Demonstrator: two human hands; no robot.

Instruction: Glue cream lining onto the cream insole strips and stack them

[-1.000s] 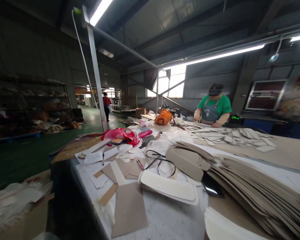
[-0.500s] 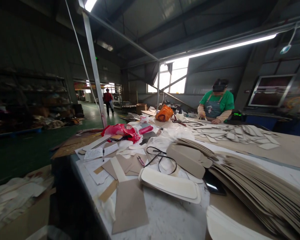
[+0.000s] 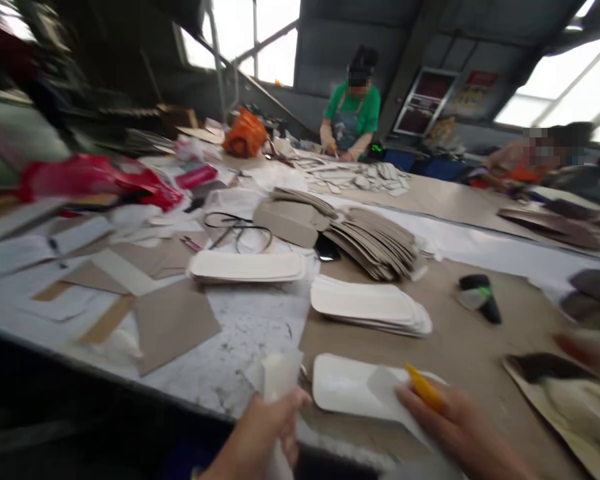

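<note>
My left hand (image 3: 273, 427), at the bottom centre, is closed around a pale, whitish strip (image 3: 280, 377) that sticks up from the fist. My right hand (image 3: 460, 427) is wrapped round a yellow-handled tool (image 3: 423, 387); blur and the fingers hide its working end. Under and beside the right hand lies a white rounded-end panel (image 3: 347, 383) near the table's front edge. Behind it rests a stack of similar white panels (image 3: 363, 300). Another white stack (image 3: 247, 267) sits farther left.
Grey-brown panels (image 3: 373, 243) are fanned beyond the white stacks. Paper, grey sheets (image 3: 177, 320) and a red plastic bag (image 3: 100, 180) crowd the left side. A dark object (image 3: 480, 297) lies to the right. Two people work across the table, one in a green shirt (image 3: 367, 110).
The view has swung right and down. Both my hands have come into the picture, holding the pale strip and the yellow-handled tool. A second worker now shows at right.
</note>
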